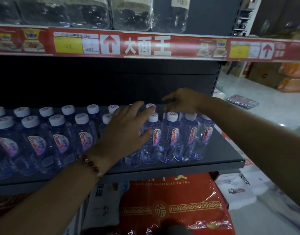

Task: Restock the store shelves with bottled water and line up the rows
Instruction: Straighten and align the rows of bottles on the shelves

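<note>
The water bottles (169, 138) are standing in two rows on the dark grey shelf (213, 153), white caps up, labels facing out. The person's left hand (127, 131) is lying spread across the front row near the middle, fingers loose and open, thumb pressing against one bottle's label, gripping nothing. The right hand (181, 100) is reaching over the caps toward the back row at the shelf's right end, fingers curled downward (whether they are touching a cap I cannot tell). A red bead bracelet (91, 164) is sitting on the left wrist. A red gift bag (171, 209) is showing below the shelf.
</note>
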`<move>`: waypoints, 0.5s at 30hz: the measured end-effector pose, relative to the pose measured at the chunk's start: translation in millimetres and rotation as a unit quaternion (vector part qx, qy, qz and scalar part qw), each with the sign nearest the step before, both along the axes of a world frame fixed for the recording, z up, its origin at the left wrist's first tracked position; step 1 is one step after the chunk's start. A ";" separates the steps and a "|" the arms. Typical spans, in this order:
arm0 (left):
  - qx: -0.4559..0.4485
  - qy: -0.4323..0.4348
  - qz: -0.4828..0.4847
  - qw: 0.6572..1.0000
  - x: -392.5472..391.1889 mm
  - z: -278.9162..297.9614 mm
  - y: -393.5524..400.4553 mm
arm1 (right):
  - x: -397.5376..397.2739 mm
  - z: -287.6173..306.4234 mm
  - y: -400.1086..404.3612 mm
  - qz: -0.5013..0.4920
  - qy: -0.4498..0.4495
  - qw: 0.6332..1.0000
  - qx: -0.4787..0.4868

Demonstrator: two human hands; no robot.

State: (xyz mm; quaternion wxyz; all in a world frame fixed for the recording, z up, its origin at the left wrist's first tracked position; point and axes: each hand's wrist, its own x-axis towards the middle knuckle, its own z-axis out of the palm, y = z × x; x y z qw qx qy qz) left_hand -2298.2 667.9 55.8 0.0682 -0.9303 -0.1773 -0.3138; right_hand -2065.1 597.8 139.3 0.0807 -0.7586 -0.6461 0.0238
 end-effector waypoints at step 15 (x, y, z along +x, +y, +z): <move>0.110 0.040 -0.002 0.993 23.7 -16.4 -5.2 | 11.3 -3.7 -3.4 -0.005 0.114 0.993 0.004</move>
